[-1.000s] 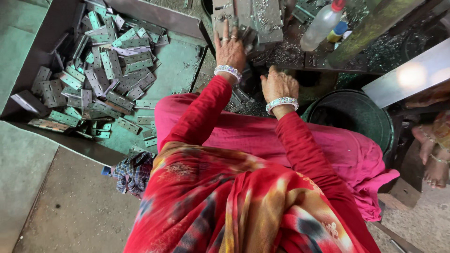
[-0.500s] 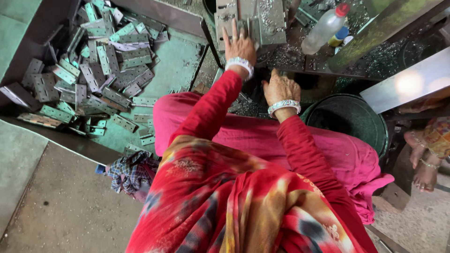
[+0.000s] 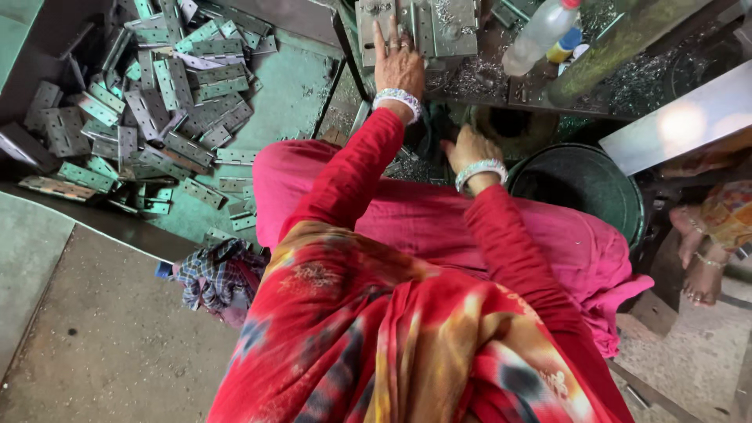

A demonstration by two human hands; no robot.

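My left hand [image 3: 395, 66] lies flat, fingers spread, on a grey metal fixture block [image 3: 442, 27] at the top of the head view; it holds nothing. My right hand [image 3: 468, 149] hangs lower, just beyond my pink-covered lap, with its fingers curled down out of sight near metal shavings [image 3: 407, 166]. Both wrists wear pale beaded bangles and red sleeves. To the left lies a pile of flat grey-green metal hinges [image 3: 157, 102] in a green tray [image 3: 294, 98].
A clear plastic bottle [image 3: 540, 35] lies on the shaving-strewn bench beside the fixture. A dark green bucket [image 3: 583, 184] stands right of my lap. A checkered cloth [image 3: 215, 274] lies on the concrete floor. Another person's foot [image 3: 701, 266] shows at the right edge.
My left hand has slid a little farther up onto the fixture block. My right hand has stayed about where it was. The view has shifted slightly.
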